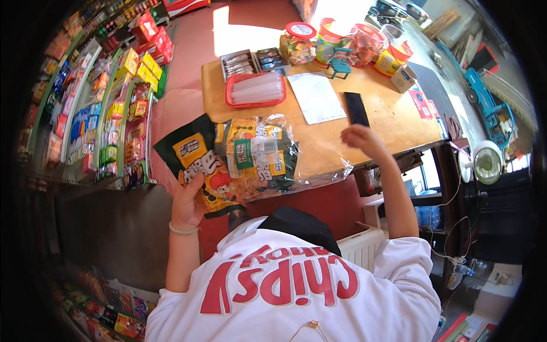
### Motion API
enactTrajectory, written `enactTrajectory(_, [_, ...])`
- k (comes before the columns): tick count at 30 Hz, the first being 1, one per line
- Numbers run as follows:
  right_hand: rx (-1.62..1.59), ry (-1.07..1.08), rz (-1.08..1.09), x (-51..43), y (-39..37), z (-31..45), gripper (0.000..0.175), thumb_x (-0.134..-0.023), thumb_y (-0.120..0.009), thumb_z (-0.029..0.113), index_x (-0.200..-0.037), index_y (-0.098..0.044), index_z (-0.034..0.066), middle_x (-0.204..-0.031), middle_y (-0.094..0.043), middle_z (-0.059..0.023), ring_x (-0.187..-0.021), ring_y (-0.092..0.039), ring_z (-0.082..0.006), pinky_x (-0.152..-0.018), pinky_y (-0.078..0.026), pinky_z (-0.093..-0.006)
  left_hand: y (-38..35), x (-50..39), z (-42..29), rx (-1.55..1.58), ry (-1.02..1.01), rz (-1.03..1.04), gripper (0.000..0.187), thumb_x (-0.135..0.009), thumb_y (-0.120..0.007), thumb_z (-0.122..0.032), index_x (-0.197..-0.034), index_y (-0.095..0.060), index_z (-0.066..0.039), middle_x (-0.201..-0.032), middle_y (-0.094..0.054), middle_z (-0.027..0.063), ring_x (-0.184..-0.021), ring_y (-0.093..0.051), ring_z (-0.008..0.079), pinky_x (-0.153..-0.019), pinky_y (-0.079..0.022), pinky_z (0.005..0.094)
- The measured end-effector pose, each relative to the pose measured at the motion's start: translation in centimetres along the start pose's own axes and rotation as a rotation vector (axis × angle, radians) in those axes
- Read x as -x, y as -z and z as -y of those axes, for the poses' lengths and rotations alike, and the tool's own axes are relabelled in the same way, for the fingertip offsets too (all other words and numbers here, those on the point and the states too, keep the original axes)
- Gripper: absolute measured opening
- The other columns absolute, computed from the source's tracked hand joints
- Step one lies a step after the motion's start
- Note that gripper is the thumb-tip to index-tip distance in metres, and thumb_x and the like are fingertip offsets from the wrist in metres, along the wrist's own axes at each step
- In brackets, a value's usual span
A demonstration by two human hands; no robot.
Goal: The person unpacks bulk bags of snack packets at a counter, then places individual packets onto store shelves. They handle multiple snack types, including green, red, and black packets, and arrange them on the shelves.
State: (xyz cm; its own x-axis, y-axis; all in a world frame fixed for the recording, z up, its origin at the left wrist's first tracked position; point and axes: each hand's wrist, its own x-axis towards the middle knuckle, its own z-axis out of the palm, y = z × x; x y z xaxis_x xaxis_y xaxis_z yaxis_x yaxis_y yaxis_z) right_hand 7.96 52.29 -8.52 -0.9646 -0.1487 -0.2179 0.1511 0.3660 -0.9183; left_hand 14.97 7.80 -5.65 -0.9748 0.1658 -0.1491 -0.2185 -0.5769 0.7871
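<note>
On the left, my left hand [189,200] grips the lower edge of a dark green and yellow snack bag [222,187], thumb on its printed front. The bag tilts over the table's near left edge and overlaps a clear plastic pack [280,167] of similar snack bags. Loose clear film from that pack spreads right along the table edge. My right hand [360,139] is raised, slightly blurred, over the table's near right side; I see nothing in it, and its fingers are loosely bent. Just beyond it lies a black smartphone [356,108].
The wooden table [384,122] bears a white paper sheet [317,97], a red plastic basket [255,103] of clear sleeves, a small teal toy chair [340,65] and several candy tubs [299,47]. Snack shelves [94,115] stand left; a white fan [486,162] stands right.
</note>
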Motion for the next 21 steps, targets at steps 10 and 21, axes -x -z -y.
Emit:
enactTrajectory(10, [-0.398, -0.126, 0.392, -5.8, -9.3, -3.2, 0.040, -0.089, -0.068, 0.025, -0.125, -0.058, 0.0092, -0.077, -0.054, 0.0014, -0.063, -0.045, -0.0056, -0.054, -0.035, -0.0194, 4.9, -0.8, 4.8, 0.224, 0.097, -0.096, 0.036, -0.095, -0.060, -0.012, -0.129, -0.052, -0.005, -0.122, -0.063, 0.0083, -0.110, -0.062, 0.0220, -0.095, -0.051, 0.0407])
enactTrajectory(21, [-0.104, 0.020, 0.331, -5.8, -10.7, -0.5, 0.030, -0.087, -0.070, 0.031, -0.103, -0.071, 0.0059, -0.084, -0.062, 0.0016, -0.079, -0.052, -0.0095, -0.069, -0.041, -0.0247, 5.8, -2.1, 5.8, 0.259, 0.180, -0.073, 0.037, -0.094, -0.061, -0.014, -0.129, -0.053, -0.004, -0.123, -0.062, 0.0089, -0.113, -0.061, 0.0225, -0.097, -0.049, 0.0410])
